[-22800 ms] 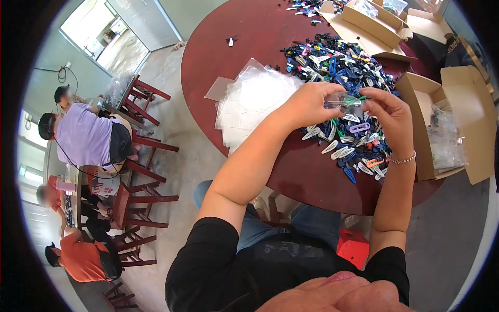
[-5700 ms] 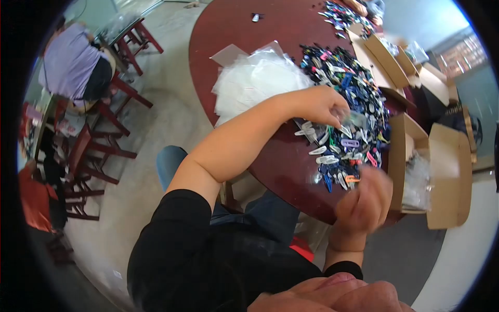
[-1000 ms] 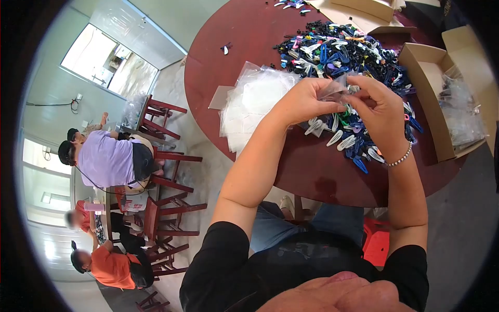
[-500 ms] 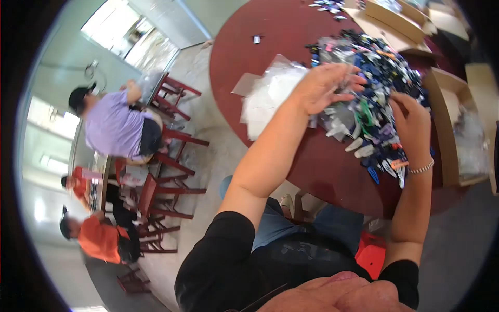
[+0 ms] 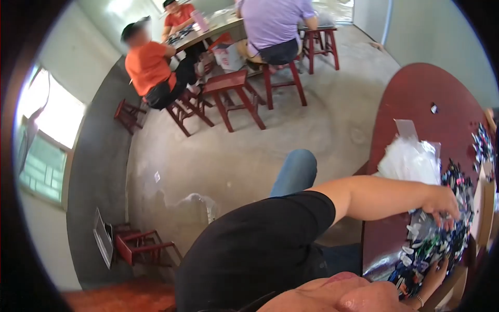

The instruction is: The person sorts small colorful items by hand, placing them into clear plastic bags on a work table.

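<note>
Left hand (image 5: 442,204) curls over hair clips (image 5: 441,248) by the surface (image 5: 416,99) edge; I can't tell its hold. Likely light, slick: I'd pinch one end.

Desk (image 5: 416,99): dark red and shiny
Clips (image 5: 442,244): blue, black, white and green, all mixed up
Bags (image 5: 410,161): clear, a bit white
Box (image 5: 486,203): brown
Stools (image 5: 234,86): red
Floor (image 5: 291,130): grey
Sleeve (image 5: 260,239): black
Jeans (image 5: 295,171): blue
Left far shirt (image 5: 148,65): orange
Middle far shirt (image 5: 273,18): purple
</note>
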`<state>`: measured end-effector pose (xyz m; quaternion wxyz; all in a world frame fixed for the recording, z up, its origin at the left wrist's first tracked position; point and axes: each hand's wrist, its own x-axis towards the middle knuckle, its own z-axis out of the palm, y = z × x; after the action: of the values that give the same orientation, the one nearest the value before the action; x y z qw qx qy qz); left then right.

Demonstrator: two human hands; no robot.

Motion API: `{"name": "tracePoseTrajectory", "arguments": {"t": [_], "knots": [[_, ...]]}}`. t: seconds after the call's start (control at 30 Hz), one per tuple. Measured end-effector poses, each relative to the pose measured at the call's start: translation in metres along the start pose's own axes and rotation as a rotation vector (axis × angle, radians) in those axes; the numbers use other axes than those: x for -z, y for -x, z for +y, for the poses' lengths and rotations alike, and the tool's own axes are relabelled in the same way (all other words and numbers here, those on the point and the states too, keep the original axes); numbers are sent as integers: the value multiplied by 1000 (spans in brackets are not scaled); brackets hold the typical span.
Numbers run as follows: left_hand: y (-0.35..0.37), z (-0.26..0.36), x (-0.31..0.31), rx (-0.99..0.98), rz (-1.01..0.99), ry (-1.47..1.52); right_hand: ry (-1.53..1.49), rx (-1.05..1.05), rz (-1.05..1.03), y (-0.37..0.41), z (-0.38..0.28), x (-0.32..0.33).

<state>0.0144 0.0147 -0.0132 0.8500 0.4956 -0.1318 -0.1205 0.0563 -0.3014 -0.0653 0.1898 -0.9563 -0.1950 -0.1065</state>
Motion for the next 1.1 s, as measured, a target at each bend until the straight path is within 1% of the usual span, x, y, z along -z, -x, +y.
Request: {"name": "tracePoseTrajectory", "arguments": {"t": [0.03, 0.1, 0.13, 0.17, 0.2, 0.23, 0.27, 0.3, 0.33, 0.37, 0.5, 0.67, 0.7, 0.77, 0.9, 1.07, 1.1], "knots": [[1, 2, -2, -3, -1, -28, -8, 27, -8, -9, 21, -8], [0, 2, -1, -6, -10, -62, 57, -27, -4, -27, 57, -22], [-1, 0, 1, -9, -19, -69, 52, -7, -10, -28, 62, -25], [-10, -7, 4, 6, -26, 4, -33, 15, 1, -30, 67, -27], [-11, -8, 4, -4, -15, 3, -117, 34, 13, -32, 70, -28], [-13, -9, 4, 7, -19, -9, -88, 49, 63, -34, 74, -31], [-14, -9, 4, 20, -24, -21, -91, 61, 60, -30, 40, -21], [-15, -10, 5, 22, -26, -16, -16, -47, 41, -12, -29, 7], [-13, -8, 5, 17, -22, -17, 61, -158, 23, 4, -82, 33], [-12, -7, 5, 15, -34, -41, 23, -192, 51, 7, -95, 38], [-15, -9, 4, 18, -55, -67, -53, -246, 54, 4, -84, 37], [-18, -11, 5, 11, -87, -121, -268, -62, 206, 2, -53, 25], [-18, -11, 5, 14, -92, -121, -268, -61, 205, 2, -54, 24], [-18, -11, 6, 17, -91, -118, -95, -42, 271, 3, -57, 23], [-18, -11, 7, 22, -105, -100, 20, -27, 185, 1, -55, 25], [-27, -14, 9, 19, -105, -116, -249, 159, 89, 2, -44, 29], [-31, -14, 9, 34, -139, -148, -302, 194, 65, 2, -40, 30]]}}
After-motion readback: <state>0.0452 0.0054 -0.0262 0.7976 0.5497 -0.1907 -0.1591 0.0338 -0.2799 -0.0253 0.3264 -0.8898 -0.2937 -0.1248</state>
